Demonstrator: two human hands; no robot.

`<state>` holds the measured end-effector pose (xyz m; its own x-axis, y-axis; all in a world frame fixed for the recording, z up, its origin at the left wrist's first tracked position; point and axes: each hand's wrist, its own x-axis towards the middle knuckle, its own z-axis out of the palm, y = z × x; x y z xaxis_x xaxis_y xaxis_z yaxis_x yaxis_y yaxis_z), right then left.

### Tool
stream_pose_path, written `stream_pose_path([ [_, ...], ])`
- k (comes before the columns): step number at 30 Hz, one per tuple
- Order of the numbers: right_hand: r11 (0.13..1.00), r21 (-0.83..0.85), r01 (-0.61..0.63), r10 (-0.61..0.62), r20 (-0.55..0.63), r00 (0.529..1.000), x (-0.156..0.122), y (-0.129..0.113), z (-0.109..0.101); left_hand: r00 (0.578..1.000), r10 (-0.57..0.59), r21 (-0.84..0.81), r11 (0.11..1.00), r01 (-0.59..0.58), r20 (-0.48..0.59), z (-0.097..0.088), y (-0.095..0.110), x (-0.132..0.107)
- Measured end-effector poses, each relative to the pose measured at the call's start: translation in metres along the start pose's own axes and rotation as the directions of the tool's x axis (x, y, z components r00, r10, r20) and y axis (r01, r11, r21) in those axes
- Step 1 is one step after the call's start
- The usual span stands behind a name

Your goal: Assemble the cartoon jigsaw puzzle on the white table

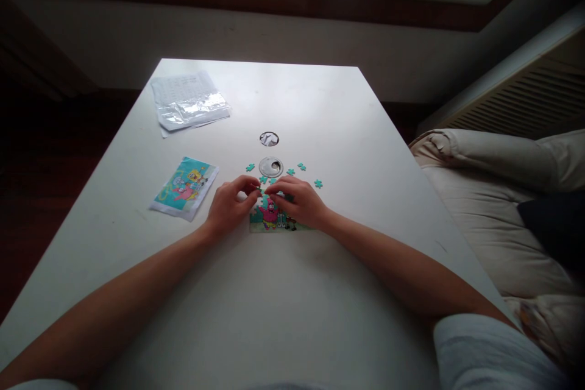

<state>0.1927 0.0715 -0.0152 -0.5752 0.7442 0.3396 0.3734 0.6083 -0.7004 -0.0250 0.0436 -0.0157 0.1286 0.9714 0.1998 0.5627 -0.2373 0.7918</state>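
A small, partly assembled cartoon jigsaw puzzle (271, 217) lies on the white table (292, 292) in front of me. My left hand (230, 205) and my right hand (298, 200) rest on its upper edge, fingers curled and fingertips meeting over a teal piece at the puzzle's top. Which hand grips that piece I cannot make out. Several loose teal pieces (302, 166) lie scattered just beyond my fingers.
A printed reference picture (185, 187) lies to the left of the puzzle. A clear plastic bag on paper (189, 103) sits at the far left. A round lid (270, 166) and a cable hole (269, 138) lie behind the pieces. A beige sofa (498, 207) stands at the right.
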Motion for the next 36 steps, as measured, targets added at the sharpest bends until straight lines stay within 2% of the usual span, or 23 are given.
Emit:
stream_pose_path([
  [4, 1.0, 0.012, 0.02, -0.02, -0.053, 0.998, 0.0013, 0.0027, -0.0003, 1.0, -0.018, 0.082, 0.996, 0.018, 0.008, -0.0012, 0.0033, -0.0005],
  [8, 0.999, 0.021, 0.025, -0.024, -0.071, 0.997, 0.002, 0.0027, -0.001, 0.999, 0.029, 0.119, 0.992, -0.03, 0.014, -0.0008, 0.0047, -0.0029],
  [13, 1.0, 0.02, 0.015, -0.014, -0.073, 0.997, 0.0013, 0.0035, -0.0009, 1.0, -0.012, 0.053, 0.999, 0.012, 0.012, 0.0023, 0.0023, -0.0039],
  [18, 0.999, 0.03, 0.013, -0.011, -0.07, 0.998, 0.0009, 0.0045, -0.0002, 1.0, 0.022, -0.034, 0.999, -0.022, 0.003, 0.0038, 0.0007, -0.0039],
  [22, 0.999, 0.031, 0.012, -0.01, -0.065, 0.998, 0.0011, 0.0044, -0.0008, 0.999, -0.033, -0.058, 0.998, 0.034, 0.023, 0.0037, -0.0014, -0.0042],
  [29, 0.999, 0.031, 0.006, -0.005, -0.052, 0.999, 0.0008, 0.0047, -0.0007, 0.999, 0.007, 0.097, 0.995, -0.011, 0.036, 0.0008, -0.0007, -0.0014],
  [36, 0.999, 0.034, 0.002, -0.001, -0.05, 0.999, 0.0005, 0.0058, -0.0001, 0.985, 0.1, 0.288, 0.948, -0.137, 0.139, 0.0011, -0.002, -0.0011],
])
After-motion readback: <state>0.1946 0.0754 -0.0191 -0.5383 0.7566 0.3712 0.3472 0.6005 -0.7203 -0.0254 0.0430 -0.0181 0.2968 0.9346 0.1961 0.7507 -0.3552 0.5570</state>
